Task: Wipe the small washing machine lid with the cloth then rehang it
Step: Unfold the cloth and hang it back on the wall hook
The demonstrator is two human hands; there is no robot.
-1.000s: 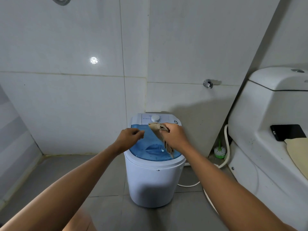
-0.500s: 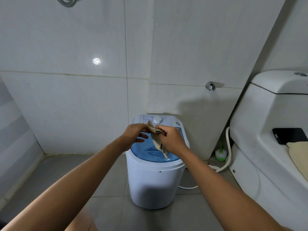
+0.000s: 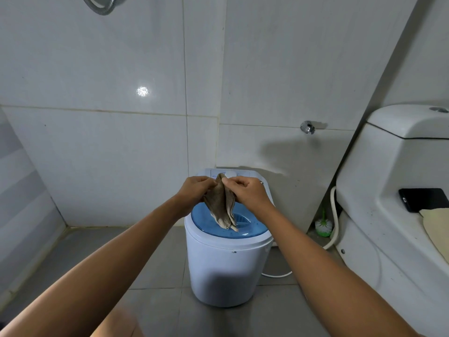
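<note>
Both hands' grip pinched on cloth (image 3: 222,203) above blue lid (image 3: 252,227); grey tiled floor (image 3: 158,259); toilet (image 3: 388,190) right.

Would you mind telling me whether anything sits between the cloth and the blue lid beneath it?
Nothing visible does. Both hands, left and right, pinch the cloth, which hangs directly above the bare lid.

A grey tiled floor (image 3: 155,271) carried everything in the room. The small white washing machine (image 3: 226,271) stood on it near the far wall, and a white toilet (image 3: 379,239) stood at the right. Between them, in the far corner, sat a toilet brush (image 3: 323,226), with a white hose (image 3: 277,274) lying beside the machine.
</note>
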